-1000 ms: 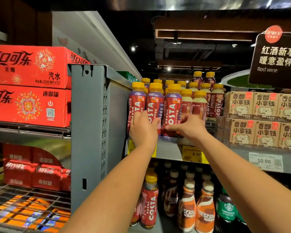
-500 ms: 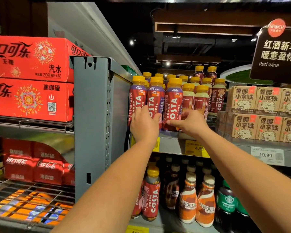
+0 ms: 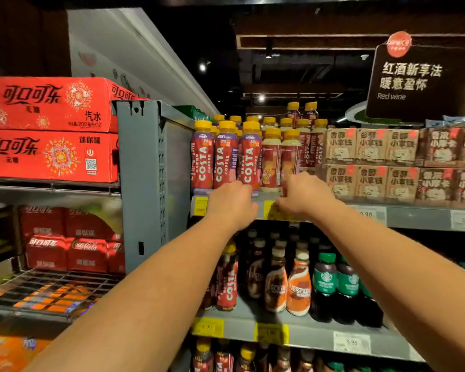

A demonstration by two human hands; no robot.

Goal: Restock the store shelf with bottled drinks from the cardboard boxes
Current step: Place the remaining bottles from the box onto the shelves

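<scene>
The grey shelf (image 3: 419, 217) holds a row of Costa bottles (image 3: 226, 157) standing up at its front edge. The left hand (image 3: 232, 204) and right hand (image 3: 302, 196) reach the bottle bottoms. I cannot tell whether the fingers hold anything.

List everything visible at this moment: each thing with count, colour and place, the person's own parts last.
Costa bottles: three in front, more behind, red-purple labels, yellow caps, top shelf left.
Pale bottles: two in front, cream, yellow caps, right of the Costa row.
Latte cartons: two stacked rows, brown, top shelf right.
Cola boxes: two stacked, red, left rack.
Nescafe bottles: orange-white, middle shelf.
Starbucks bottles: at least two, dark with green labels, middle shelf right.
Price tags: several, yellow and white, shelf edges.
Sign: one, dark, upper right.
Left hand: at the Costa bottles' bases.
Right hand: at the pale bottles' bases; grip unclear.
</scene>
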